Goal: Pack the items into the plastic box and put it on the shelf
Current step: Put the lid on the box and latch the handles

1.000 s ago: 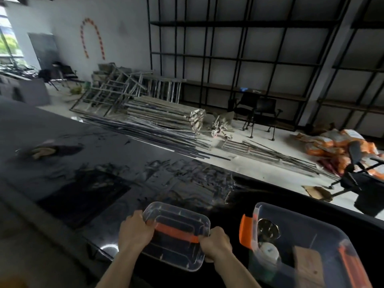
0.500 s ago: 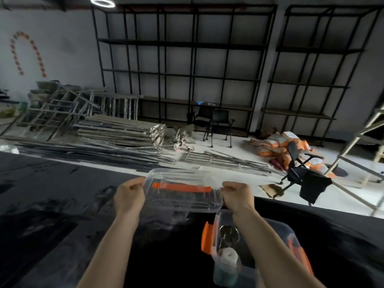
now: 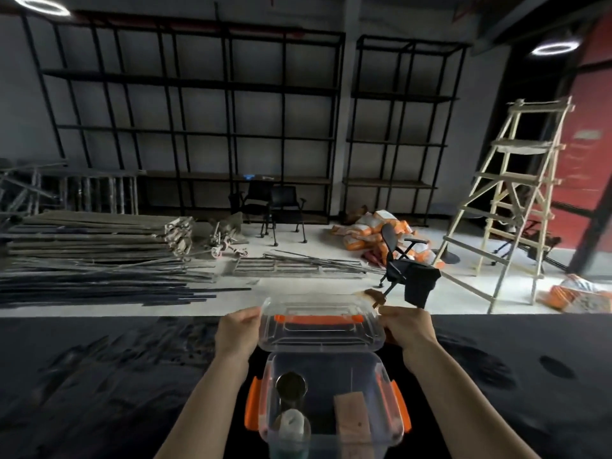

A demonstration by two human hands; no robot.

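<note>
Both bare forearms rise from the bottom edge toward the frame's centre. The left hand (image 3: 239, 332) and right hand (image 3: 408, 330) sit level, just below mid-frame — fingers curled, each pinching an opposite end of the clear plastic lid with an orange handle (image 3: 320, 326).

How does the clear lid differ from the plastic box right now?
The lid is held in the air by the left hand and right hand; the plastic box rests on the dark table. The lid is shallow and empty; the box is deep and holds items. The lid has one orange handle; the box has orange side latches. Both are clear plastic.
</note>
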